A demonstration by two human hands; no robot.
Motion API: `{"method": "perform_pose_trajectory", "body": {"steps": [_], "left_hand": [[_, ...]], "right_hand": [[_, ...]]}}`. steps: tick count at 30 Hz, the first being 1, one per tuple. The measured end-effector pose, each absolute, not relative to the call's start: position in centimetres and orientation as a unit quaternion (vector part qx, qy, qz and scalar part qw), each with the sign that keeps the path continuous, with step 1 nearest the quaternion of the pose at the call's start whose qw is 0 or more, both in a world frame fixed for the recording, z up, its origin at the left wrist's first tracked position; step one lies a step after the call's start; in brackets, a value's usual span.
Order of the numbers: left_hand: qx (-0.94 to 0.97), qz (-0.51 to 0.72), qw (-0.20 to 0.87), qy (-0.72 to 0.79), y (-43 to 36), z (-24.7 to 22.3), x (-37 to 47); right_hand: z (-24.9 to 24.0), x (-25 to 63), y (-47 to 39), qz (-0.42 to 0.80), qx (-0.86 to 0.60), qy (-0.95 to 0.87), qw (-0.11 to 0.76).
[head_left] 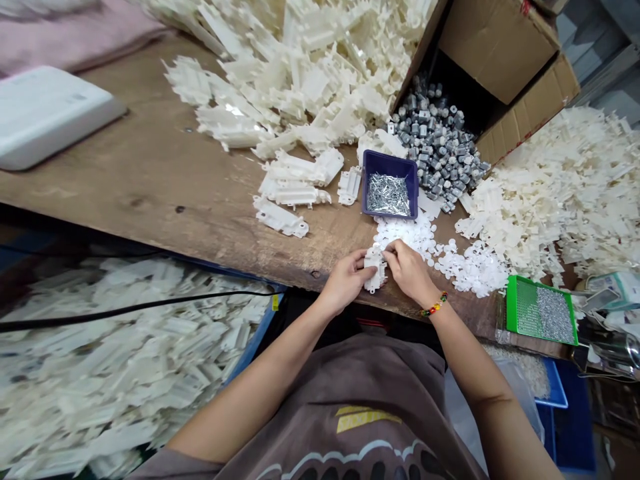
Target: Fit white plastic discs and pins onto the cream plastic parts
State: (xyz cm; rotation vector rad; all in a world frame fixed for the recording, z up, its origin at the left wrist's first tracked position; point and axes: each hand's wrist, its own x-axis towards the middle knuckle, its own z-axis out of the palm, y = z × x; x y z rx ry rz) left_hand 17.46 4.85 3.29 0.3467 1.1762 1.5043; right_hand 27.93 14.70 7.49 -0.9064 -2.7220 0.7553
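Observation:
A small white plastic housing (374, 272) is held upright at the front edge of the wooden table. My left hand (347, 280) grips its left side between thumb and fingers. At its upper right, the fingers of my right hand (407, 270) are pinched together against the housing; whatever they hold, if anything, is too small to make out. Just beyond my hands lies a heap of small white plastic discs (407, 233). Behind the discs stands a dark purple tray (367, 177) of thin metal pins (387, 195).
White plastic parts (310, 73) are piled at the back, with more (575, 187) on the right. Small grey motor-like pieces (435, 147) spill from a cardboard box (500, 40). A green tray (513, 310) holds tiny metal pieces. A black cable (150, 310) crosses a bin of parts at left.

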Motion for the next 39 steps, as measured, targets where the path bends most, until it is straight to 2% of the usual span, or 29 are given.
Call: {"method": "perform_pose_trajectory", "body": {"steps": [16, 19, 23, 25, 29, 34, 36, 39], "left_hand": [[0.133, 0.637, 0.576, 0.494, 4.6, 3.6, 17.4], [0.136, 0.634, 0.577, 0.497, 4.5, 3.6, 17.3], [0.110, 0.621, 0.605, 0.487, 3.9, 4.4, 17.7], [0.110, 0.603, 0.636, 0.469, 3.7, 4.8, 18.3], [0.130, 0.574, 0.687, 0.427, 3.8, 5.4, 19.8], [0.123, 0.587, 0.670, 0.438, 4.5, 4.7, 21.0], [0.120, 0.593, 0.656, 0.451, 4.7, 4.2, 21.2], [0.128, 0.603, 0.636, 0.464, 4.8, 3.7, 21.4]], "right_hand": [[6.5, 27.5, 12.9, 0.215, -0.336, -0.915, 0.067], [6.8, 28.2, 13.3, 0.239, -0.329, -0.911, 0.064], [7.8, 31.3, 15.2, 0.282, -0.413, -0.858, 0.118], [8.0, 32.9, 16.0, 0.276, -0.443, -0.846, 0.113], [7.5, 33.7, 16.0, 0.233, -0.393, -0.885, 0.088], [6.8, 32.9, 15.1, 0.176, -0.343, -0.920, 0.064], [6.9, 33.1, 15.0, 0.204, -0.342, -0.913, 0.090], [7.3, 33.4, 14.6, 0.275, -0.349, -0.878, 0.177]]}}
